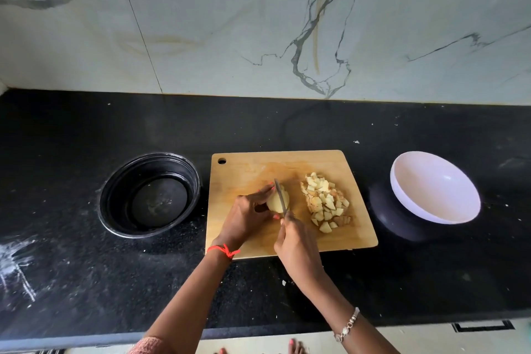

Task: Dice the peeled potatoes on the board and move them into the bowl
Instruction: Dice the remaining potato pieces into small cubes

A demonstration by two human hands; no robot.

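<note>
Cook: Handling first, from the head view. We have the potato (276, 200) lying mid-board (244, 169) under our left hand (248, 217), with the fingers curled over its far side and the thumb at its near end.

Helper: And our right hand (296, 241)?

Cook: It's clamped round the handle of the knife (281, 195), with the blade set across the potato's top. The peeled flesh looks wet, so we judge it firm but slippery (it would roll if we eased off). We'd best hold it by the rounded end away from the blade, fingertips tucked back.

Helper: What about the diced pile (324, 201)?

Cook: It sits just right of the blade on the board, in loose, light cubes that are probably starchy and clingy. We'd scoop them with a cupped hand or the flat of the blade rather than pinch them.

Helper: Which bowl do they go in?

Cook: The white bowl (416, 181) sits right of the board and looks tilted. The black bowl (115, 181) sits to the left. We cannot tell which is meant, though the white one is nearer the pile.
</note>
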